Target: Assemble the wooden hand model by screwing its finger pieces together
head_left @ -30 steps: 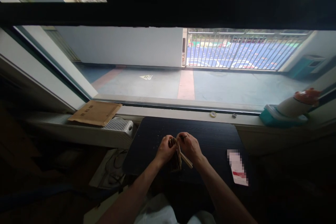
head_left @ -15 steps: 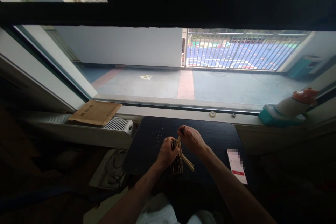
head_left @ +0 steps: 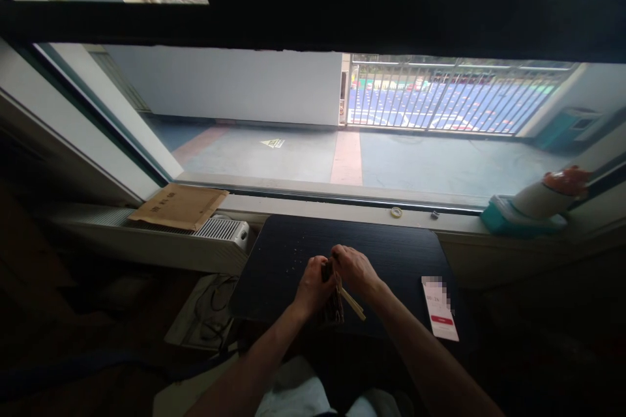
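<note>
Both hands meet over a small dark table [head_left: 391,254] below a wide window. My left hand [head_left: 313,287] is closed round a dark, slatted wooden piece [head_left: 335,305] that hangs down from the fist. My right hand [head_left: 355,270] is pinched at the top of that piece, its fingertips against the left hand; what the pinch holds is too small to make out. A pale thin wooden stick [head_left: 353,303] juts out to the lower right from between the hands.
A phone with a lit white and red screen [head_left: 440,317] lies on the table's right part. Small pale specks [head_left: 296,255] dot the table. A brown envelope [head_left: 180,206] rests on a white heater [head_left: 222,231] at left. A teal object [head_left: 518,221] sits on the sill.
My right hand, raised and a little apart half a second ago, has come back down against my left hand. The view has shifted slightly.
</note>
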{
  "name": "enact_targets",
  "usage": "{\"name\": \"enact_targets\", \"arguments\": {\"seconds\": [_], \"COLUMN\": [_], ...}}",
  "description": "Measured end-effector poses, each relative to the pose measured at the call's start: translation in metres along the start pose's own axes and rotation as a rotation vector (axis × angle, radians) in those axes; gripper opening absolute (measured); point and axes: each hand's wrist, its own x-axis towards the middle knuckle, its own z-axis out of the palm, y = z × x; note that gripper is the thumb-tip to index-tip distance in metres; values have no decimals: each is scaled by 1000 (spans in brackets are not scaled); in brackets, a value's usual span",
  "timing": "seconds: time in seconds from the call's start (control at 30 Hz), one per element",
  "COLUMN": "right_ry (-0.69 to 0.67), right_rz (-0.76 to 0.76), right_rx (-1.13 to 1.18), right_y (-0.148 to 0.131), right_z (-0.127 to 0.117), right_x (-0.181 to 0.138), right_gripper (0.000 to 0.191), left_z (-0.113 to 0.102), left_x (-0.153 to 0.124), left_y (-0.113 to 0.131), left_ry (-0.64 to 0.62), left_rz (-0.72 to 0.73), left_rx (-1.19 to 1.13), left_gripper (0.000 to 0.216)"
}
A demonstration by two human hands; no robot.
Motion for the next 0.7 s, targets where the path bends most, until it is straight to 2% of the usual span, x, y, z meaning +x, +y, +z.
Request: {"name": "enact_targets", "arguments": {"seconds": [0.03, 0.1, 0.13, 0.2, 0.27, 0.3, 0.37, 0.43, 0.5, 0.6, 0.7], "right_ry": [-16, 109, 188, 236, 144, 63, -66, -118, -175, -203, -151], "right_rz": [17, 47, 73, 150, 241, 263, 308, 334, 372, 353, 266], "right_rx": [28, 154, 228, 337, 375, 393, 377, 335, 262, 147, 116], "right_y": [0, 3, 5, 12, 21, 26, 35, 41, 43, 37, 21], "right_z": [-1, -8, -14, -26, -30, -28, -14, 4, 20, 29, 22], "right_x": [-2, -6, -10, -22, -40, -51, -74, -92, -102, -102, -89], "right_gripper": [15, 20, 23, 27, 27, 26, 28, 29, 34, 40, 34], "left_z": [-2, -8, -11, -18, -25, -28, -34, -41, -47, -51, -46], "left_x": [-1, -2, -2, -3, -3, -3, -2, -2, -4, -10, -18], "left_y": [-2, -10, -14, -22, -29, -32, -36, -40, -45, -54, -60], "left_ry": [-10, -16, -16, -10, -43, -73, -116, -129, -109, -78, -82], "left_rz": [-6, -13, -20, -92, -193, -235, -302, -372, -433, -473, -505], "left_rx": [-22, -92, -143, -280, -426, -480, -550, -605, -661, -715, -760], "left_gripper": [25, 29, 35, 52, 63, 61, 49, 40, 40, 41, 42]}}
